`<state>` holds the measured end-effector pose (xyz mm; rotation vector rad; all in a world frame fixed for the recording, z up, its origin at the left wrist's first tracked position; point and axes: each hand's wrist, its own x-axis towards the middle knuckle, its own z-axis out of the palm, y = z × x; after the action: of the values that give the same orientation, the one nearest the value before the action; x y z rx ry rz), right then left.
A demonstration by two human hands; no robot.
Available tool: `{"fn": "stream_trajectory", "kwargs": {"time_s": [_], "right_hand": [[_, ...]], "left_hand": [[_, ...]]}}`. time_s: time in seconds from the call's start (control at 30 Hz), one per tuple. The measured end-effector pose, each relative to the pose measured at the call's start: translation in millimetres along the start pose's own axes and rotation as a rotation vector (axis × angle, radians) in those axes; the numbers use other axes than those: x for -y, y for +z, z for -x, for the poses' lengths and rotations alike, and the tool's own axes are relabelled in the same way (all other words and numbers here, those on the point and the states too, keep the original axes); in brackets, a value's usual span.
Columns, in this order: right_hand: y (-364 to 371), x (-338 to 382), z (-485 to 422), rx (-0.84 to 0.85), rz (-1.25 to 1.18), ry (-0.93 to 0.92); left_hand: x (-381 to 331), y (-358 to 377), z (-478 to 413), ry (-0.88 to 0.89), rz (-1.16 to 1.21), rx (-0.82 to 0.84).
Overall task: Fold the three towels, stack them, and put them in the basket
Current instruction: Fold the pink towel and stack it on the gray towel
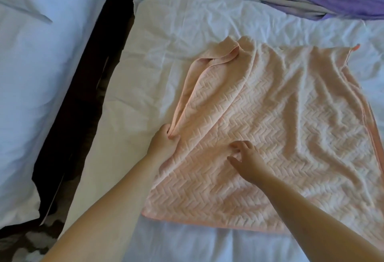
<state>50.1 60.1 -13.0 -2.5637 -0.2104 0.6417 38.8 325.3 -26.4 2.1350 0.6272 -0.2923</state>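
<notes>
Left hand pinching pink towel edge, right hand touching it

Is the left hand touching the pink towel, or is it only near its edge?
Touching. The head view shows the left hand pinching the gathered left edge of the pink towel.

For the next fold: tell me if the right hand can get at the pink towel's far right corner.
Likely yes: the right hand rests on the pink towel, and only open towel lies between it and that corner.
</notes>
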Motion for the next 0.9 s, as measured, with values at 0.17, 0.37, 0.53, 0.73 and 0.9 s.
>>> {"fn": "stream_trajectory", "kwargs": {"time_s": [0.17, 0.37, 0.53, 0.73, 0.9], "right_hand": [[-39, -4, -61, -0.09, -0.091, -0.025], [-100, 11, -158, -0.237, -0.171, -0.035], [-132, 25, -232, -0.303, -0.212, -0.046], [-149, 43, -303, -0.357, -0.244, 0.029], [-154, 76, -351, -0.191, -0.149, 0.03]], "left_hand": [[-53, 11, -68, 0.041, -0.046, -0.002], [-115, 20, -144, 0.116, -0.127, -0.002], [-150, 26, -196, 0.205, -0.266, -0.063], [-160, 29, -230, 0.412, -0.347, -0.174], [-149, 5, -249, 0.429, -0.165, -0.166]]}}
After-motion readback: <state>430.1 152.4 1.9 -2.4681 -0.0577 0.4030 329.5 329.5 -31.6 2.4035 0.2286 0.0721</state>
